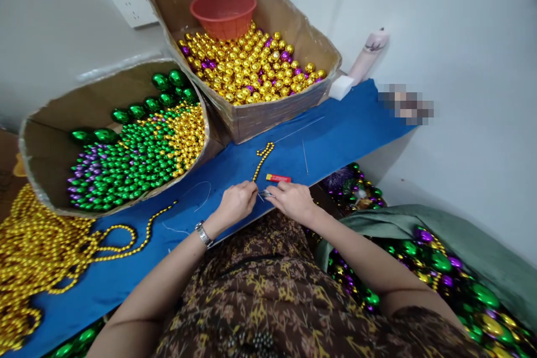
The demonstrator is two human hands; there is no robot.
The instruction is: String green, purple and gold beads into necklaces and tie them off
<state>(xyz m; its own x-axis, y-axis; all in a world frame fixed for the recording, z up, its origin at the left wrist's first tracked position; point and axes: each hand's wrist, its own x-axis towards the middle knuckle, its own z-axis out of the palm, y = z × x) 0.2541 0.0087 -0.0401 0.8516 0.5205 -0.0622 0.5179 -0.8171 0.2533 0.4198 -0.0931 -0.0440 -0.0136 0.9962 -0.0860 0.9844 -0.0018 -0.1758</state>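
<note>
At the near edge of the blue-covered table (356, 126), my two hands work close together. My left hand (239, 204), with a metal watch (203, 234) at the wrist, pinches the near end of a short strand of gold beads (263, 159). Closed fingers of my right hand (293, 201) hold a small silver metal tool (265, 193); its kind is too small to make out. Just beyond them lies a red and yellow lighter (278, 178). A thin needle (305, 156) rests to the right, and a fine thread or wire (297, 130) extends from the strand's far end.
Behind stands a cardboard box (289, 109) of gold and purple balls with a red basket (224, 14). Another box (31, 151) holds green, gold and purple beads. Gold bead strings (46, 240) pile at left. A green sack (398, 215) with ornaments sits at lower right.
</note>
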